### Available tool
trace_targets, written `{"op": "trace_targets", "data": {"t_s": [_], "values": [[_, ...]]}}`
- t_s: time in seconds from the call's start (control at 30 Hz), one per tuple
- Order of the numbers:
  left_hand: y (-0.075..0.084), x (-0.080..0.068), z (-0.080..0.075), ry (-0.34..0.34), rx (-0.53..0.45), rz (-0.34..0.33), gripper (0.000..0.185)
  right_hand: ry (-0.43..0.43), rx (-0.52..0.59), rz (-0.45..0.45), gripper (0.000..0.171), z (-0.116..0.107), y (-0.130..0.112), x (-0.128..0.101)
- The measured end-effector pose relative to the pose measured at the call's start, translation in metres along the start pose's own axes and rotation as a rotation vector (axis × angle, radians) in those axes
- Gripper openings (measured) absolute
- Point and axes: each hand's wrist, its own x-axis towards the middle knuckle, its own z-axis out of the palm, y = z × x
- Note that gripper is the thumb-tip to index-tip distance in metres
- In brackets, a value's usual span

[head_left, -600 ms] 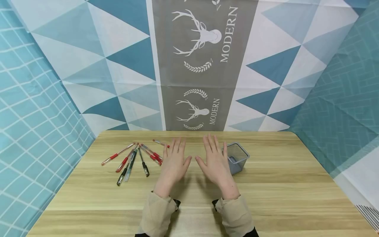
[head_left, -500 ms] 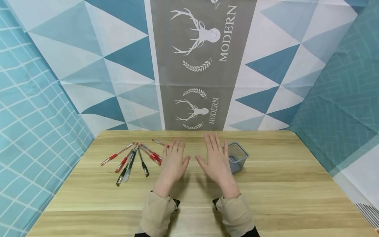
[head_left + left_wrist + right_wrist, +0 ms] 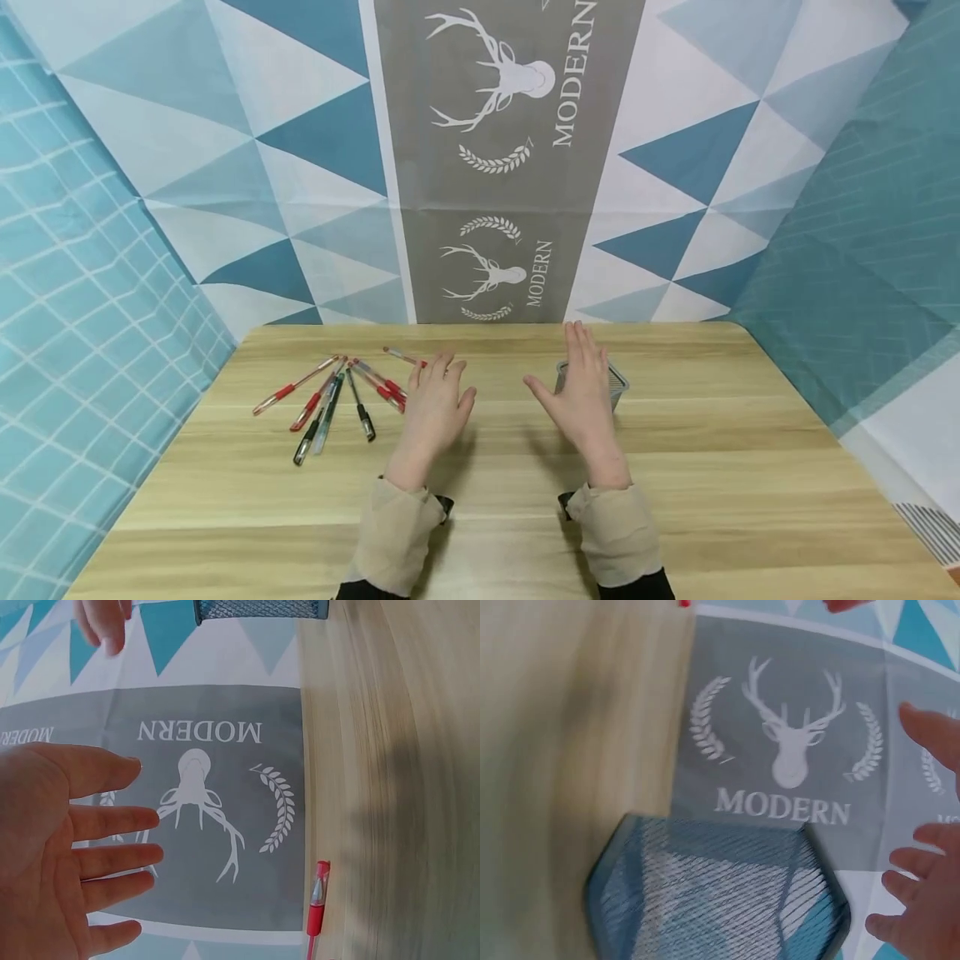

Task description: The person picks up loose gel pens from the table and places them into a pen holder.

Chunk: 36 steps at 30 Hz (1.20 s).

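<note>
Since half a second ago the right hand (image 3: 585, 400) has lifted and turned edge-on, moving toward the mesh pen cup (image 3: 617, 385), which it now partly hides in the head view. Its fingers are straight and together, thumb spread, gripping nothing; whether the fingertips touch the cup's rim is hard to tell from here. The right wrist view shows the cup (image 3: 720, 892) close below the hand, open-topped, on the wooden table (image 3: 712, 467). Meanwhile the left hand (image 3: 435, 408) has barely shifted, hovering flat with relaxed, slightly spread fingers and holding nothing. Just to its left lie the scattered pens (image 3: 333, 400), red and black, fanned on the table; one red pen (image 3: 316, 904) lies near the fingertips in the left wrist view.
</note>
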Motion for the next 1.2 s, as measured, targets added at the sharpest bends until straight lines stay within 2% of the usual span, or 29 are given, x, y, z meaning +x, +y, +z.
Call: {"op": "trace_targets", "data": {"t_s": [0.13,0.3,0.5,0.57,0.7,0.83,1.07,1.2], "values": [[-0.006,-0.003,-0.001,-0.004,0.007,-0.023,0.039,0.055,0.099,0.032,0.092,0.004,0.010,-0.006],[-0.008,-0.004,0.000,-0.005,0.001,-0.022,0.038,0.163,0.157,0.098,0.103,0.008,0.025,-0.014],[-0.007,-0.004,-0.001,-0.013,-0.005,-0.030,0.037,0.258,0.211,0.219,0.115,0.008,0.035,-0.023],[-0.008,-0.004,-0.001,-0.006,-0.007,-0.036,0.036,0.244,0.237,0.282,0.118,0.007,0.036,-0.023],[-0.010,-0.004,-0.003,0.001,-0.008,-0.045,0.033,0.133,0.313,0.407,0.125,0.003,0.041,-0.024],[-0.012,-0.004,-0.004,0.009,-0.010,-0.051,0.030,0.059,0.422,0.489,0.125,0.000,0.044,-0.025],[-0.022,-0.003,-0.008,0.019,-0.005,-0.080,0.032,-0.005,0.461,0.541,0.127,0.002,0.048,-0.025],[-0.030,-0.002,-0.012,0.006,-0.044,-0.091,0.034,-0.047,0.540,0.554,0.125,0.003,0.052,-0.024]]}}
